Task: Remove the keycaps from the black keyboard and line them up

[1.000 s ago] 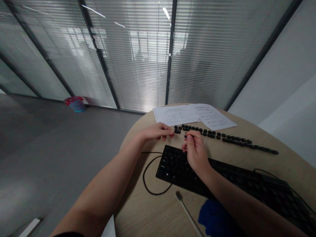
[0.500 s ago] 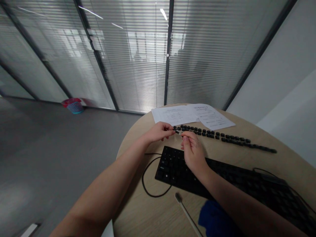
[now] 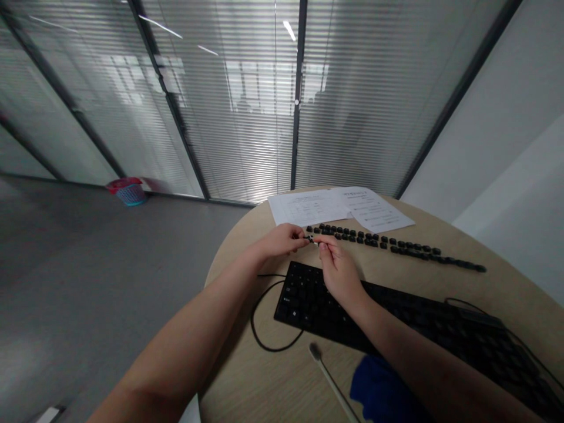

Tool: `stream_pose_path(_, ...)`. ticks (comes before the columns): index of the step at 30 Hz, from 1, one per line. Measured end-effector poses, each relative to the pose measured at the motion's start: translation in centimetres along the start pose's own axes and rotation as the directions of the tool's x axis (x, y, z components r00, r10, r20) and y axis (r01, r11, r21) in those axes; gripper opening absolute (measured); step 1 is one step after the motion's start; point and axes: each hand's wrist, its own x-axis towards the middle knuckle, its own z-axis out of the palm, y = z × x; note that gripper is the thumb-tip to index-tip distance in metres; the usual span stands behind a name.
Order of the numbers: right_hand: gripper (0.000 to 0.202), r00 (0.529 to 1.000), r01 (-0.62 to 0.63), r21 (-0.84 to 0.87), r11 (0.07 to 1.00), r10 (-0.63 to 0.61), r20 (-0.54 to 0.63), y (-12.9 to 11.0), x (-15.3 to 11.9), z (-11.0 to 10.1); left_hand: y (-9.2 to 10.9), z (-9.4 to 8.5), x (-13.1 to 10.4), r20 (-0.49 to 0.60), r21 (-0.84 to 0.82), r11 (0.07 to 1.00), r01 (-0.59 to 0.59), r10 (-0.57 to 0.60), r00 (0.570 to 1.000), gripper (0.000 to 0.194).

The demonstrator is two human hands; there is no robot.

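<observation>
Left hand (image 3: 284, 239): pinched a small black plastic piece (image 3: 311, 238) between both hands, seemingly steadying it.
Right hand (image 3: 338, 269): fingertips met beside it; their contents couldn't be told.
Small black keycaps (image 3: 373, 242): lay in rows just beyond, perhaps for order.

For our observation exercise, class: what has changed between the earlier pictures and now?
The right hand moved left, coming close to the left hand and a small black piece; whether either grip changed is too small to tell. The keyboard, brush and papers stayed put.
</observation>
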Motion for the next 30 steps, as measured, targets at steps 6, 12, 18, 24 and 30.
stream_pose_path(6,0.031,0.99,-0.131,0.104,0.986,0.136,-0.045,0.8,0.2,0.3,-0.7,0.0,0.3,0.032,-0.074,0.997,0.02,-0.018,0.999,0.023)
stream_pose_path(12,0.035,0.975,-0.191,0.195,0.962,0.209,-0.074,1.2,0.6,0.6,-0.9,0.3,0.4,0.02,-0.088,0.996,0.024,-0.022,1.0,0.022)
stream_pose_path(18,0.036,0.961,-0.243,0.229,0.943,0.266,-0.078,1.3,0.7,0.5,-0.4,0.4,0.4,-0.001,-0.083,0.996,0.028,-0.028,1.0,0.022)
stream_pose_path(24,0.033,0.959,-0.248,0.236,0.94,0.272,-0.075,0.9,0.7,0.4,-0.5,0.7,0.5,-0.029,-0.044,0.999,0.011,-0.012,1.0,0.022)
stream_pose_path(30,0.029,0.986,-0.159,0.23,0.96,0.168,-0.019,1.1,0.6,0.4,-0.2,0.5,0.2,-0.031,0.044,0.997,-0.056,0.058,0.998,0.022)
